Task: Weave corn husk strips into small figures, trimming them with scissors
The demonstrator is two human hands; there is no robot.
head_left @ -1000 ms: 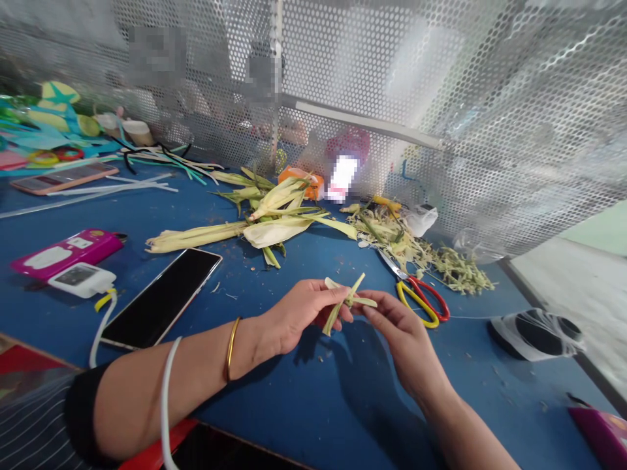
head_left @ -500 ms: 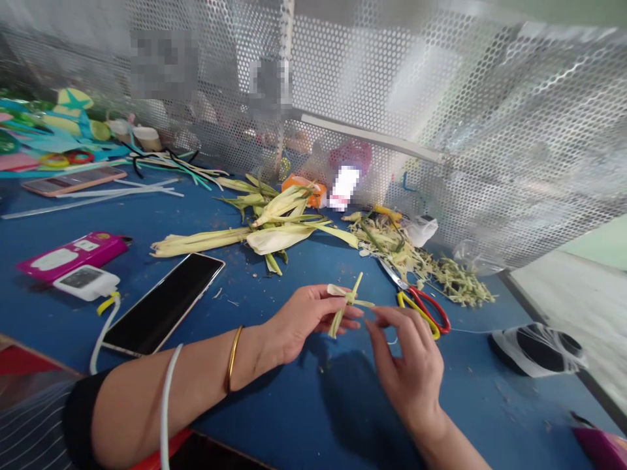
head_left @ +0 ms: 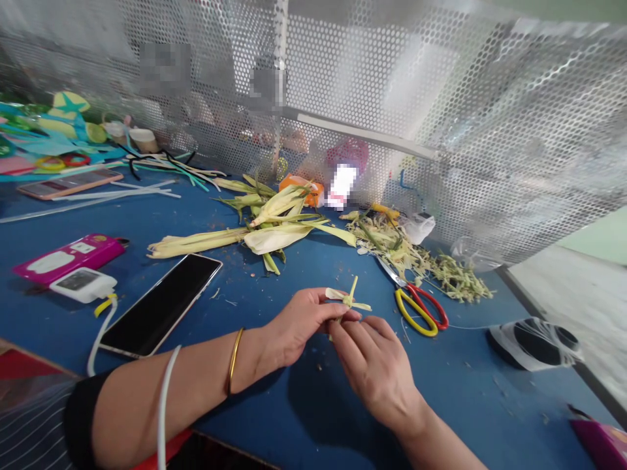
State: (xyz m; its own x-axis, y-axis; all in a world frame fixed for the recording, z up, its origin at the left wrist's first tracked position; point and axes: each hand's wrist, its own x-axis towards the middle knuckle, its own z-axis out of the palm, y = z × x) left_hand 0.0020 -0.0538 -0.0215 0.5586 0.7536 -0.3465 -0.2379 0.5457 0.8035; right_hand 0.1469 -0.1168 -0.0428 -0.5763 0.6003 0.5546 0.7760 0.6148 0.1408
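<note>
- Husk cross, above the blue table; apparently being shaped.
- Left hand: thumb and fingers pinching it.
- Right hand: fingers curled at its near side; grip hidden, cannot tell.
- Strips: next move likely calls for steady pinching.

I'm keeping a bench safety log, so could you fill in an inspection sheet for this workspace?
Surface: blue table, small scraps scattered on it.
Work in hand: husk piece, its strips spread crosswise.
Clutter: loose husks, shredded husk, scissors, thread-wrapped black spool, black-screened phone.
Grips: left hand holds the husk piece; right hand has its fingers just below, contact partly hidden.
Cables: white cable across the left forearm.
Surroundings: perforated screen behind the table.
</note>
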